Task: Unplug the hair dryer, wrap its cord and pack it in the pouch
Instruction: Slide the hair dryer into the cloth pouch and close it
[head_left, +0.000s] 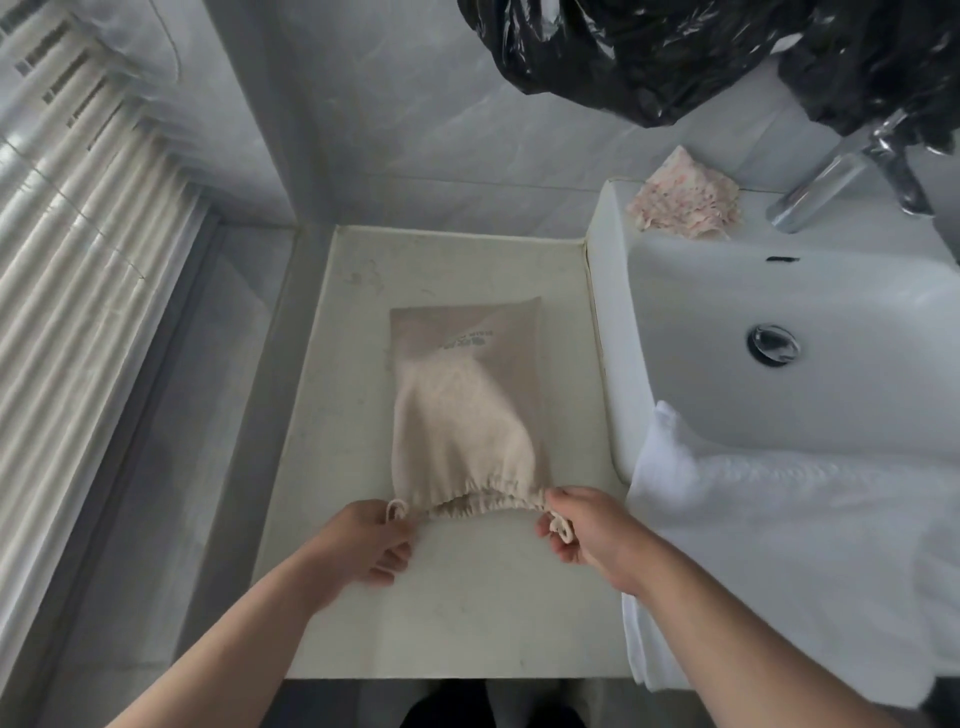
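- Task status: late stage. The pouch (467, 410) lies flat on the counter (332, 415), just left of the sink (779, 312). Its mouth faces the person and is gathered into pleats.
- Contents: the pouch bulges along its near half, which suggests the hair dryer and its wrapped cord are inside. Neither item is visible, so this is a judgement only.
- Left hand (371, 540): pinched on the drawstring loop (396, 508) at the side of the mouth away from the sink.
- Right hand (582, 525): gripping the drawstring knot (560, 526) at the side of the mouth nearest the sink.
- Remaining work: the mouth appears partly drawn; pull both cords outward to finish closure.
- Sink: the basin holds nothing visible. A crumpled cloth (683, 205) rests on its rear rim and a white towel (779, 519) drapes over its front edge.
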